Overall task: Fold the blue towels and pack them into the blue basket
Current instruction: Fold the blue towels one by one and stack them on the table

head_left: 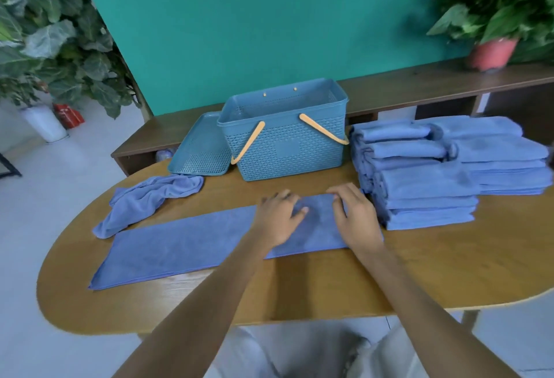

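My forearms reach forward over the near edge of the wooden table (389,281). Both my hands lie on the right end of a long blue towel (186,246), which is spread flat as a strip running from the near left toward the middle of the table. My left hand (277,219) rests palm down on the cloth with its fingers spread and nearly straight, gripping nothing. My right hand (356,216) sits just beside it, fingers bent down at the towel's far right corner; whether they pinch the edge or only press it, I cannot tell.

Further left, a crumpled towel (147,198) lies in a heap just beyond the flat one. To my right stands a stack of folded towels (428,195), several layers high, in two rows.

Beyond my hands sits the blue basket (287,150), open, its two orange handles hanging down the front wall. Its lid (201,150) leans against its left side. A potted plant (494,51) stands on the shelf behind
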